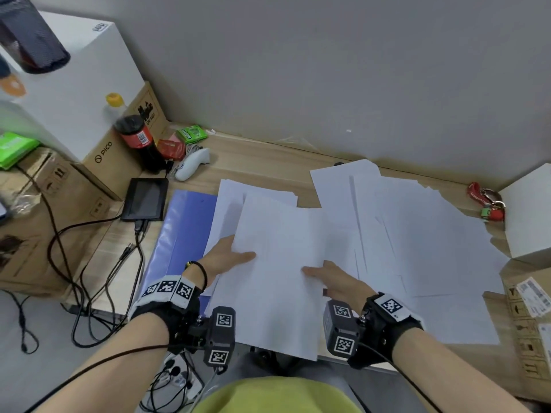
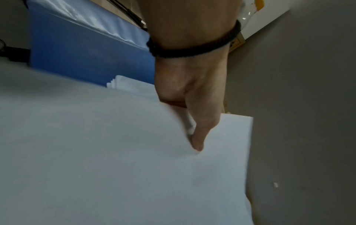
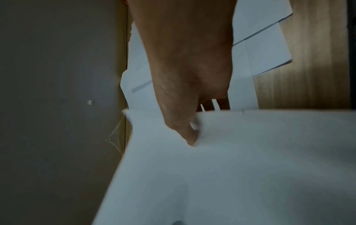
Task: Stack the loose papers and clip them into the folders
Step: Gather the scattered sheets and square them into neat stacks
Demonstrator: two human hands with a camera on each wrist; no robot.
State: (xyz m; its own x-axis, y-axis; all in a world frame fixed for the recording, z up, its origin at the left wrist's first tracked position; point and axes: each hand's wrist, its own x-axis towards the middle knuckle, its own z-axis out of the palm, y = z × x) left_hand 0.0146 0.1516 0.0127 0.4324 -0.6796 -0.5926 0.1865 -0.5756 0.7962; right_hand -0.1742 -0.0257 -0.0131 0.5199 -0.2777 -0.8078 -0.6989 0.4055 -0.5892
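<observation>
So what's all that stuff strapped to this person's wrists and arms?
Each bare forearm wears a black wrist wrap with white bands of square black-and-white codes. A dark boxy camera with similar codes hangs from each, trailing black cables. The left hand also has a black cord bracelet; the right hand none.

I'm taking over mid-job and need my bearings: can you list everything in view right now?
held paper stack: one, white, gripped at both sides
loose papers: many, white, spread at right
folder: one, blue, left of the papers
small screen: one, black, beyond the folder
cola bottle: one, dark, red label, far left
controller: one, white, beside the bottle
mesh bin: one, black, on the white box
keyring: one, red, far right
left hand: thumb on top of the stack
right hand: thumb on top of the stack
</observation>
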